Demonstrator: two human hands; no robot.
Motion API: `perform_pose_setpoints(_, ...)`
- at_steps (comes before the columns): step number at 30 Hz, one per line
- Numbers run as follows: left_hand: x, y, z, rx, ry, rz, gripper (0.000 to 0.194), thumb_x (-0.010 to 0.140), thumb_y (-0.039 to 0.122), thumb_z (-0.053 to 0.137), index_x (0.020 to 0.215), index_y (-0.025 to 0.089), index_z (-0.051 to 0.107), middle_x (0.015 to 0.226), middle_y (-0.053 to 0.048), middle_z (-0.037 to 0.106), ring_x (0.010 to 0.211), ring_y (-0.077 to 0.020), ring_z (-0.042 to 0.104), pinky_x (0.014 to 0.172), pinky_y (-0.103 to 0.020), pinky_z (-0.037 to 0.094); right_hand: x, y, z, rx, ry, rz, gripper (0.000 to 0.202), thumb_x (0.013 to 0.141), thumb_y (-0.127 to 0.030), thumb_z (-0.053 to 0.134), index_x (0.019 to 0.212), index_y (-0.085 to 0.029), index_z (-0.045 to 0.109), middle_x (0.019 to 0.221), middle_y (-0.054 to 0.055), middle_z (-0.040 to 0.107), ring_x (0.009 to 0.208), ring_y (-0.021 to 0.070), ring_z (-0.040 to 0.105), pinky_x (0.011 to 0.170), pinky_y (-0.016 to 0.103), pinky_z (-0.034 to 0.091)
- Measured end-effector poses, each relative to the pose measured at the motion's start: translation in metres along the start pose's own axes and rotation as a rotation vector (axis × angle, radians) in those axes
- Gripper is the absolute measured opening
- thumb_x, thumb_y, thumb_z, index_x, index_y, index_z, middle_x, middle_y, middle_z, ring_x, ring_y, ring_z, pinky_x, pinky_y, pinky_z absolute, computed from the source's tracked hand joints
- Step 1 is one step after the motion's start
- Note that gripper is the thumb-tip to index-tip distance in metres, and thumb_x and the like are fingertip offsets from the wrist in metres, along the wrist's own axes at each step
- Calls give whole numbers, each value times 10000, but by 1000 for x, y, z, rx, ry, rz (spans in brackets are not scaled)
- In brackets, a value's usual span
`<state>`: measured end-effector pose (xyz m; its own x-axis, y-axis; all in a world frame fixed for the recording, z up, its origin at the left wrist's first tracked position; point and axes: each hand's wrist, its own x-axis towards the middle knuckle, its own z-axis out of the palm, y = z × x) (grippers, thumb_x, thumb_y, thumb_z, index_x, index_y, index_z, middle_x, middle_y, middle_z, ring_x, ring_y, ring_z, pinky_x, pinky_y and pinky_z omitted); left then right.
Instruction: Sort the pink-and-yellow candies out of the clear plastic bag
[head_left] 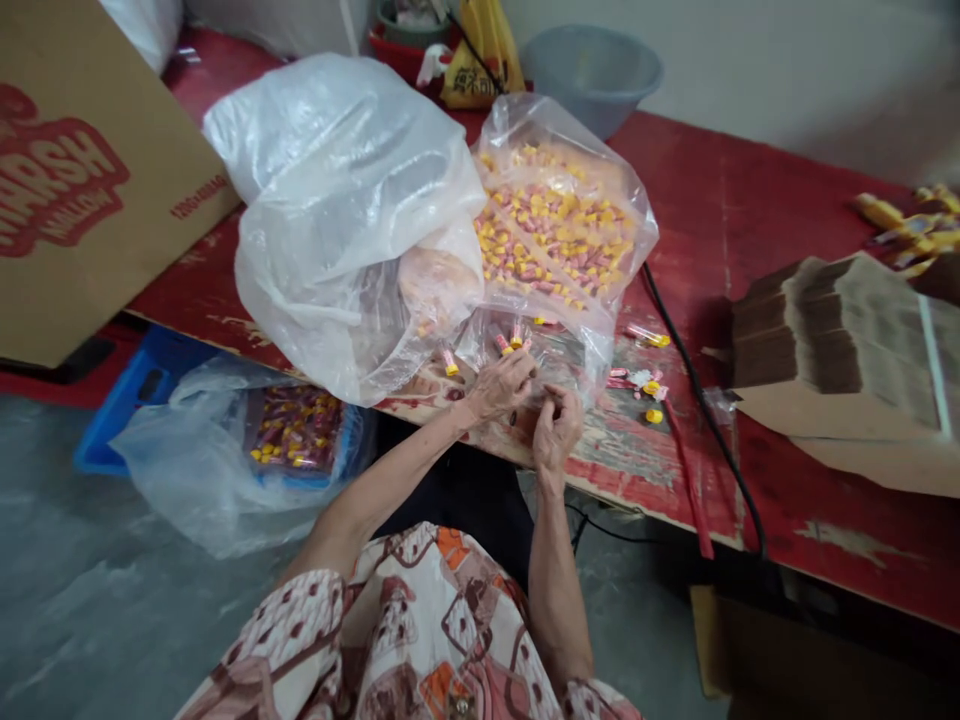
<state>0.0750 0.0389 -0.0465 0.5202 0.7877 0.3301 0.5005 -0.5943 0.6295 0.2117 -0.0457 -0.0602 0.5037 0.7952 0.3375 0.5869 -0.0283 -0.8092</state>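
At the table's front edge my left hand is closed, fingers bent and pressed together, right by small pink tubes with yellow caps at the mouth of a clear plastic bag. Close on its right, my right hand is curled shut, thumb against the forefinger, beside the bag's loose edge. What either hand grips is too small or hidden to make out. The bag holds a big heap of the same capped tubes. One loose tube lies left of my left hand.
A bulky white plastic bag lies left, beside a large carton. Below, a blue crate holds more tubes. At right are loose tubes, a black cable and stacked brown cardboard. A grey basin stands behind.
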Motion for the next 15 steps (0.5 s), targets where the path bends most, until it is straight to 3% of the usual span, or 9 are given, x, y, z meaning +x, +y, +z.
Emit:
perform_pose_setpoints(4, -17, -8, -9, -255, 142, -55, 113, 1078, 188, 565, 1122, 220, 664, 1041, -40, 748, 839, -174, 695, 837, -317, 594, 27, 2, 11, -79, -142, -54, 321, 1063, -368, 476, 1127, -200, 742, 1113, 122, 756, 1032, 259, 680, 959, 400, 578)
perform_pose_setpoints(9, -26, -12, -6, -96, 387, -62, 198, 1088, 172, 542, 1230, 235, 665, 1142, -91, 769, 1012, -243, 737, 951, -414, 634, 45, -7, 32, -178, -248, -159, 354, 1088, -340, 541, 1347, -224, 751, 1299, 130, 752, 1154, 266, 682, 961, 365, 574)
perform_pose_setpoints(15, -21, -17, 4, 108, 253, 55, 259, 1038, 88, 571, 1222, 230, 686, 1208, -115, 788, 1153, -290, 758, 1054, -470, 645, 42, -12, 42, -298, -302, -141, 397, 1081, -284, 588, 1434, -245, 765, 1364, 118, 728, 1032, 235, 710, 795, 292, 527)
